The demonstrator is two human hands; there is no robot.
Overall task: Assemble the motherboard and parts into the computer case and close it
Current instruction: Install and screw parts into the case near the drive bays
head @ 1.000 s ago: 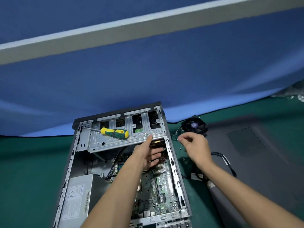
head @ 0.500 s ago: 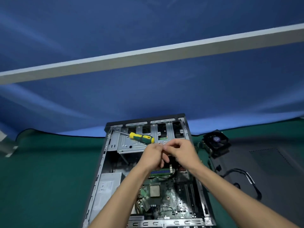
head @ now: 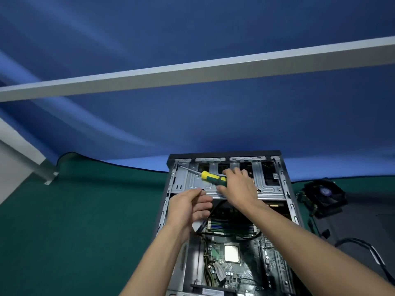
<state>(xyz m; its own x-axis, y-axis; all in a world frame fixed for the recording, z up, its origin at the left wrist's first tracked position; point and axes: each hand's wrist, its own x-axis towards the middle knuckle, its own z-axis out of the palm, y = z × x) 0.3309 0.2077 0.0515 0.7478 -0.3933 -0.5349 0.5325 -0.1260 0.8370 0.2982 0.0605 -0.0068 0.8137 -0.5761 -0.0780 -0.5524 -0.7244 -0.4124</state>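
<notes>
The open computer case (head: 287, 189) lies flat on the green mat, with the motherboard (head: 233, 265) inside it and its bare CPU socket showing. A yellow and green screwdriver (head: 210, 177) rests on the metal drive cage (head: 267, 192) at the case's far end. My right hand (head: 239, 189) reaches over the cage, its fingers and thumb closing round the screwdriver's handle end. My left hand (head: 188, 207) hovers above the case's left wall with curled fingers. It pinches a small dark screw (head: 202, 190) at its fingertips.
A black CPU cooler fan (head: 322, 195) sits on the mat right of the case. Beside it lie a dark grey side panel (head: 367, 227) and loose black cables (head: 363, 246). A blue cloth backdrop rises behind. Green mat (head: 85, 221) spreads to the left.
My right hand came from beside the fan, met my left hand above the case, then moved onto the screwdriver handle. My left hand drew back left. The view shifted left.
</notes>
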